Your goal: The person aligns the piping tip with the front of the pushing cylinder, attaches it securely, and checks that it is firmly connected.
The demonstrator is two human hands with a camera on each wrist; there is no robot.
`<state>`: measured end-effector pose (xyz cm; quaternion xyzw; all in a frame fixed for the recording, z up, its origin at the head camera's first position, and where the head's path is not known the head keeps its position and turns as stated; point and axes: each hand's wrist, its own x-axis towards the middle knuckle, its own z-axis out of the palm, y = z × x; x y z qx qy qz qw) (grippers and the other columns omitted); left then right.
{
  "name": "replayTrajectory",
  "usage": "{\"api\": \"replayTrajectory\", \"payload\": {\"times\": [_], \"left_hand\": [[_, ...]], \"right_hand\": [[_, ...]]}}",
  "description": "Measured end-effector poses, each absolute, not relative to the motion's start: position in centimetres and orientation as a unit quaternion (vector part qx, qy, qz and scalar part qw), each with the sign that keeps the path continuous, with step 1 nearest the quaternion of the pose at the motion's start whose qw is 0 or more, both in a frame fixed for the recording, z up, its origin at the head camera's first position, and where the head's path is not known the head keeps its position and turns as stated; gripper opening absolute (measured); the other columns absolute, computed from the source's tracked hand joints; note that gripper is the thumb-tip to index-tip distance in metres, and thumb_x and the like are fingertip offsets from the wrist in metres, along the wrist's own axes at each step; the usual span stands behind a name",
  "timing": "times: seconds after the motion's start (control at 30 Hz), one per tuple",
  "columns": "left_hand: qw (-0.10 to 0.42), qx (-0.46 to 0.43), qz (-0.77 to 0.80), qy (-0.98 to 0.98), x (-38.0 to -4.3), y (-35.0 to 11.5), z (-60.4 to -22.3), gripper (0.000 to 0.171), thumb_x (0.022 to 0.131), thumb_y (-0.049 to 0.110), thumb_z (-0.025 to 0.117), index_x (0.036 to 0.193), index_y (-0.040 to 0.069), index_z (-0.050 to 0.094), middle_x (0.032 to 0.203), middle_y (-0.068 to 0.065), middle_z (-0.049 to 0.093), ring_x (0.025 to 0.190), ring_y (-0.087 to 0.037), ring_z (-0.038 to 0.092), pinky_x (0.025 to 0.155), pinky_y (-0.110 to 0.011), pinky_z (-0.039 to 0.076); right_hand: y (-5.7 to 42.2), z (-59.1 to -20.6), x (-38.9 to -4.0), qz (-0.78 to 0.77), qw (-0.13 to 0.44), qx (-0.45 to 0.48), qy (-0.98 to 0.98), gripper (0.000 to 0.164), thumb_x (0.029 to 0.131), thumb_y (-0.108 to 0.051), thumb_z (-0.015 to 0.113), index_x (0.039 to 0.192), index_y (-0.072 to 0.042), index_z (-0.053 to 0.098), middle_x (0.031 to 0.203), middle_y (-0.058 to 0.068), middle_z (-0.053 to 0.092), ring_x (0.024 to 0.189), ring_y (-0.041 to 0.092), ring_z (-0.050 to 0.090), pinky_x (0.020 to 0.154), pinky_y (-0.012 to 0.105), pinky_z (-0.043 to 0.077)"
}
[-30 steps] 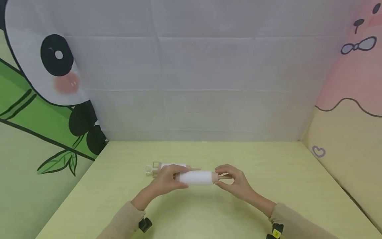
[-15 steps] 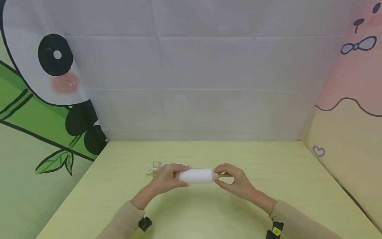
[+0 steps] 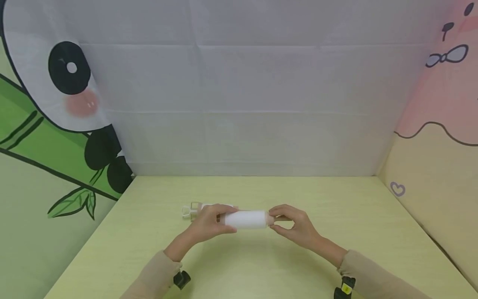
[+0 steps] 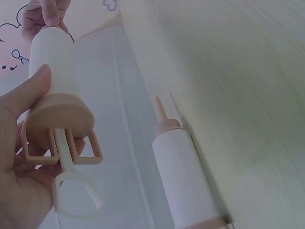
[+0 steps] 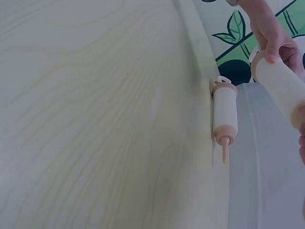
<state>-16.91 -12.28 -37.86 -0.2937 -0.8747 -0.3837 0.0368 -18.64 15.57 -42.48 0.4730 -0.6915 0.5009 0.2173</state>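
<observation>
In the head view, my left hand grips one end of a white icing syringe, which lies level above the table. Its finger loops and pale plunger ring point back past the palm in the left wrist view. At the other end, my right hand pinches the beige nozzle cap between thumb and fingers, and the thin nozzle reaches in under that hand. Behind the left hand, partly hidden by it, a second icing syringe of the same kind lies on the table.
The pale yellow wooden table runs back to a white cloth backdrop. Printed panels stand on both sides, one with a panda and bamboo, the other pink and cream.
The held syringe and both hands have risen very slightly since a second ago. The grip of each hand looks the same, and the second syringe has stayed in place.
</observation>
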Motion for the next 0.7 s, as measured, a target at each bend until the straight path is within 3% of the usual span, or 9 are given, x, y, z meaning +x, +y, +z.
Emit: {"api": "replayTrajectory", "payload": {"times": [0.37, 0.7], "left_hand": [[0.106, -0.313, -0.33, -0.884, -16.4, -11.7, -37.6, 0.044, 0.066, 0.014, 0.08, 0.107, 0.005, 0.066, 0.106, -0.01, 0.063, 0.086, -0.02, 0.058, 0.06, -0.019, 0.048], [0.125, -0.325, -0.345, -0.872, -16.1, -11.3, -37.9, 0.044, 0.066, 0.009, 0.08, 0.107, 0.002, 0.065, 0.107, -0.013, 0.061, 0.09, -0.024, 0.058, 0.061, -0.018, 0.051]], "right_hand": [[15.6, -39.4, -16.8, 0.491, 0.207, 0.468, -0.705, 0.034, 0.065, 0.016, 0.071, 0.096, 0.008, 0.061, 0.092, 0.021, 0.062, 0.079, 0.029, 0.063, 0.063, 0.034, 0.055], [16.0, -39.4, -16.9, 0.503, 0.194, 0.439, -0.719, 0.03, 0.068, 0.013, 0.071, 0.095, 0.007, 0.062, 0.093, 0.019, 0.063, 0.079, 0.028, 0.063, 0.062, 0.042, 0.054]]}}
